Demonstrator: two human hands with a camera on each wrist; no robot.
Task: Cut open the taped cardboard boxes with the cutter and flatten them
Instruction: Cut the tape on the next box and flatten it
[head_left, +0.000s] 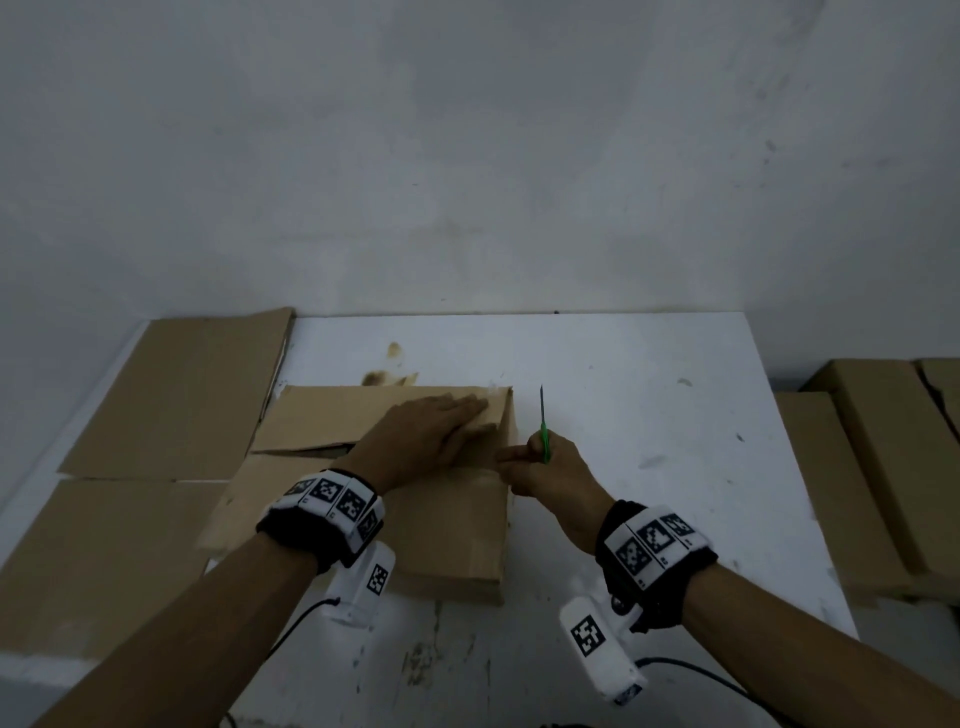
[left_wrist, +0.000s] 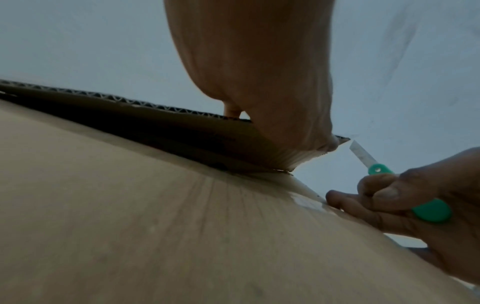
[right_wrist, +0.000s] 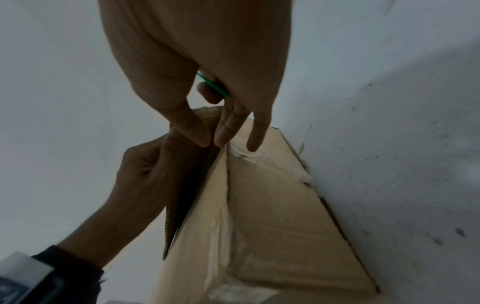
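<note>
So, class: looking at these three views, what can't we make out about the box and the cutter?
- Inside of the box: dark in the flap gap, left wrist view.
- Cutter handle middle: wrapped by the right hand, all views.
- Cutter blade: out of sight in the right wrist view.
- Cardboard under the left hand: covered, head view.

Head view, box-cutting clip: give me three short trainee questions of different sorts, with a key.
1. True or false: the left hand lies flat on the box.
2. Which hand holds the green cutter?
3. The cutter's blade points: A) at the wall, away from the person; B) into the box top; C) at the left wrist.

Key: 1 true; 2 the right hand; 3 A.
</note>
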